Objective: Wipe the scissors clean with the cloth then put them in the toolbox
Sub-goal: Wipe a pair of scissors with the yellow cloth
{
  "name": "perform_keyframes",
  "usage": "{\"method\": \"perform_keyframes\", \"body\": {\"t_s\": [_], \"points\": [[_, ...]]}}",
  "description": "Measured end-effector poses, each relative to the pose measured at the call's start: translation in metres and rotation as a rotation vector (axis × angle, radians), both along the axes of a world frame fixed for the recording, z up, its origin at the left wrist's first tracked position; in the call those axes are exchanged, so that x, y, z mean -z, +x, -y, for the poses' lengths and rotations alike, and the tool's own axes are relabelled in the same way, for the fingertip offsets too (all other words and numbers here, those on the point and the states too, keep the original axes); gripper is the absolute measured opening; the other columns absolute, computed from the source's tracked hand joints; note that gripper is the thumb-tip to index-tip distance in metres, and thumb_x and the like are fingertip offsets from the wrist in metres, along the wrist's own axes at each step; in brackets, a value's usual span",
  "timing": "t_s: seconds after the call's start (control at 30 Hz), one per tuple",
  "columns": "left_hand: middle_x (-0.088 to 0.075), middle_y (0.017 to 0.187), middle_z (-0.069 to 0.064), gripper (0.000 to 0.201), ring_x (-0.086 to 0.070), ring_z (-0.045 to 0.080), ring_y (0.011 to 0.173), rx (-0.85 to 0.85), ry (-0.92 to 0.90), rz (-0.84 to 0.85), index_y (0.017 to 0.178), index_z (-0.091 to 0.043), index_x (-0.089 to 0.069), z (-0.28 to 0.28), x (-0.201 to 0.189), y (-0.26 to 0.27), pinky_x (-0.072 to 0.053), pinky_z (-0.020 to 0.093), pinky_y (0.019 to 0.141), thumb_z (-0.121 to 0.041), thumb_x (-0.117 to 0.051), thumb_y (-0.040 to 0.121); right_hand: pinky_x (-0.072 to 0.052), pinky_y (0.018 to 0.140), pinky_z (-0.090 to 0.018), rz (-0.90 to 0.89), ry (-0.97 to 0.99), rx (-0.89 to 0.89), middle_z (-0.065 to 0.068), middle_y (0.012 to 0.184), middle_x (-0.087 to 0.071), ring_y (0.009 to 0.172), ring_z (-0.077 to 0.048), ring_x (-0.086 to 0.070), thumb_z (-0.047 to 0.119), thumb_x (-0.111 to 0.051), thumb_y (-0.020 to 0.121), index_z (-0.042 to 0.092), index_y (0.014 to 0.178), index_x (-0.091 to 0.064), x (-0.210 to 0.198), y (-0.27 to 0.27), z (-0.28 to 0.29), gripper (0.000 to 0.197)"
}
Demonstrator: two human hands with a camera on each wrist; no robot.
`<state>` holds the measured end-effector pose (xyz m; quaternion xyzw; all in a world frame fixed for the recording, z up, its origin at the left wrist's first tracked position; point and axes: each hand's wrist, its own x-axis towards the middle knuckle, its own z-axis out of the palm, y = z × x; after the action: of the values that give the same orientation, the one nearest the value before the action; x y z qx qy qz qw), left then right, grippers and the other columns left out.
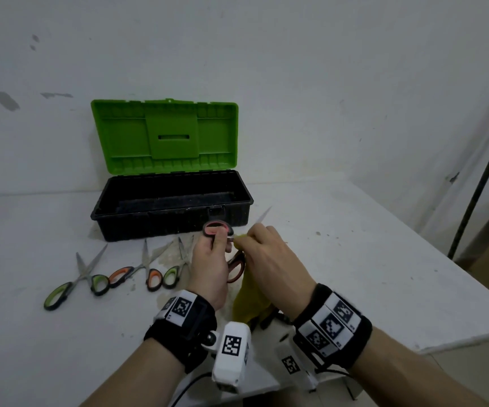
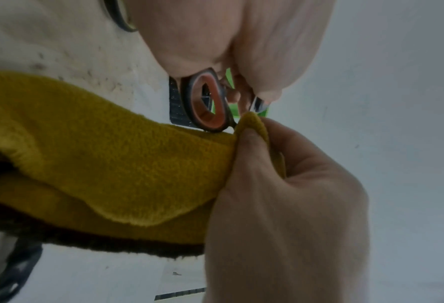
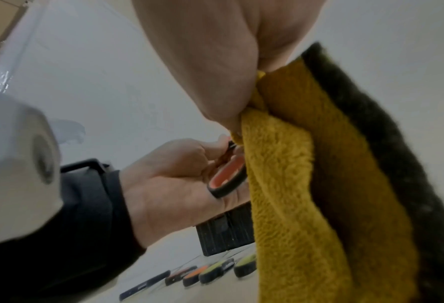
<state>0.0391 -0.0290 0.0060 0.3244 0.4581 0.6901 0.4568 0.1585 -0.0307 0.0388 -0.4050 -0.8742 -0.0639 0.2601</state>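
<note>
My left hand (image 1: 212,257) grips a pair of red-handled scissors (image 1: 218,229) by the handles, held above the table in front of the toolbox. The blade tip (image 1: 264,215) sticks out past my right hand (image 1: 262,245), which pinches a yellow cloth (image 1: 252,295) around the blade near the pivot. The cloth (image 2: 117,164) hangs down from that pinch, and its dark underside shows in the wrist views. The red handle loop (image 2: 208,100) is close to the pinching fingers (image 2: 252,143). The toolbox (image 1: 172,207) stands with its green lid (image 1: 165,136) raised and its black tray showing nothing inside.
Three more scissors lie on the white table (image 1: 354,259) left of my hands: a green-handled pair (image 1: 72,279), an orange-handled pair (image 1: 140,270) and another green-handled pair (image 1: 177,267). The table's right edge runs diagonally at right. A white wall stands behind.
</note>
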Motion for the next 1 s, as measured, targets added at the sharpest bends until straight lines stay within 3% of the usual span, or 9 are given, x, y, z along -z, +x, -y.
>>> {"method": "perform_keyframes", "body": {"t_s": [0.13, 0.27, 0.4, 0.5, 0.63, 0.73, 0.8, 0.9, 1.0], "points": [[-0.054, 0.084, 0.002, 0.023, -0.057, 0.021, 0.085, -0.004, -0.004, -0.046, 0.096, -0.019, -0.062, 0.003, 0.005, -0.002, -0.055, 0.044, 0.079, -0.033, -0.046, 0.105, -0.049, 0.067, -0.026, 0.038, -0.053, -0.019, -0.002, 0.095, -0.051, 0.085, -0.019, -0.048, 0.003, -0.062, 0.086, 0.016, 0.097, -0.066, -0.001, 0.003, 0.002, 0.017], [-0.054, 0.084, 0.001, 0.023, -0.057, 0.022, 0.087, -0.002, -0.009, -0.057, 0.095, -0.02, -0.063, 0.003, 0.002, 0.0, -0.055, 0.044, 0.08, -0.032, -0.046, 0.105, -0.048, 0.066, -0.027, 0.014, -0.033, 0.016, -0.002, 0.094, -0.051, 0.083, -0.018, -0.046, 0.002, -0.061, 0.085, 0.016, 0.099, -0.066, -0.003, 0.001, -0.001, 0.021], [-0.055, 0.084, 0.004, 0.024, -0.058, 0.027, 0.088, -0.007, -0.025, -0.035, 0.091, -0.024, -0.065, 0.005, 0.001, -0.003, -0.054, 0.056, 0.087, -0.034, -0.048, 0.104, -0.048, 0.07, -0.025, 0.075, -0.046, -0.038, -0.001, 0.096, -0.053, 0.084, -0.018, -0.049, 0.004, -0.062, 0.086, 0.017, 0.096, -0.066, 0.0, 0.003, 0.007, 0.017], [-0.056, 0.086, 0.004, 0.024, -0.057, 0.024, 0.09, 0.021, -0.023, -0.034, 0.096, -0.021, -0.064, 0.005, 0.001, 0.0, -0.055, 0.051, 0.084, -0.035, -0.047, 0.104, -0.048, 0.065, -0.027, -0.044, 0.008, -0.011, -0.003, 0.088, -0.052, 0.077, -0.02, -0.05, 0.003, -0.065, 0.083, 0.014, 0.092, -0.067, -0.007, 0.004, 0.002, 0.015], [-0.059, 0.094, 0.013, 0.025, -0.061, 0.026, 0.091, 0.032, -0.019, 0.004, 0.101, -0.014, -0.063, 0.003, -0.002, -0.001, -0.057, 0.054, 0.087, -0.033, -0.047, 0.105, -0.046, 0.063, -0.023, 0.011, -0.016, -0.014, 0.0, 0.093, -0.051, 0.079, -0.017, -0.05, 0.004, -0.069, 0.081, 0.017, 0.092, -0.067, 0.002, 0.002, 0.006, 0.018], [-0.068, 0.097, 0.011, 0.027, -0.068, 0.022, 0.093, 0.094, -0.028, 0.061, 0.108, -0.011, -0.061, 0.007, -0.002, -0.003, -0.06, 0.048, 0.084, -0.032, -0.045, 0.105, -0.042, 0.066, -0.02, -0.021, -0.039, -0.035, 0.0, 0.094, -0.051, 0.08, -0.018, -0.05, 0.004, -0.068, 0.083, 0.018, 0.095, -0.068, 0.004, 0.009, 0.007, 0.019], [-0.071, 0.094, 0.004, 0.028, -0.071, 0.025, 0.097, 0.152, -0.05, 0.132, 0.111, -0.015, -0.06, 0.011, -0.003, -0.003, -0.058, 0.053, 0.087, -0.037, -0.044, 0.105, -0.046, 0.068, -0.025, -0.085, -0.049, -0.028, -0.002, 0.092, -0.053, 0.08, -0.021, -0.052, 0.003, -0.064, 0.086, 0.015, 0.097, -0.069, -0.002, 0.014, 0.003, 0.017], [-0.066, 0.099, 0.007, 0.029, -0.072, 0.029, 0.093, 0.185, -0.079, 0.152, 0.114, -0.02, -0.057, 0.013, -0.008, -0.005, -0.055, 0.06, 0.088, -0.042, -0.041, 0.105, -0.05, 0.071, -0.033, -0.121, -0.09, -0.003, -0.006, 0.092, -0.055, 0.082, -0.025, -0.054, 0.002, -0.06, 0.088, 0.012, 0.099, -0.072, -0.008, 0.021, -0.002, 0.018], [-0.067, 0.108, 0.008, 0.028, -0.07, 0.026, 0.095, 0.161, -0.11, 0.071, 0.112, -0.028, -0.057, 0.01, -0.008, -0.004, -0.059, 0.049, 0.08, -0.048, -0.038, 0.104, -0.05, 0.07, -0.034, -0.12, -0.099, 0.004, -0.007, 0.091, -0.056, 0.081, -0.025, -0.055, 0.002, -0.06, 0.089, 0.012, 0.101, -0.073, -0.008, 0.022, -0.003, 0.02]]}}
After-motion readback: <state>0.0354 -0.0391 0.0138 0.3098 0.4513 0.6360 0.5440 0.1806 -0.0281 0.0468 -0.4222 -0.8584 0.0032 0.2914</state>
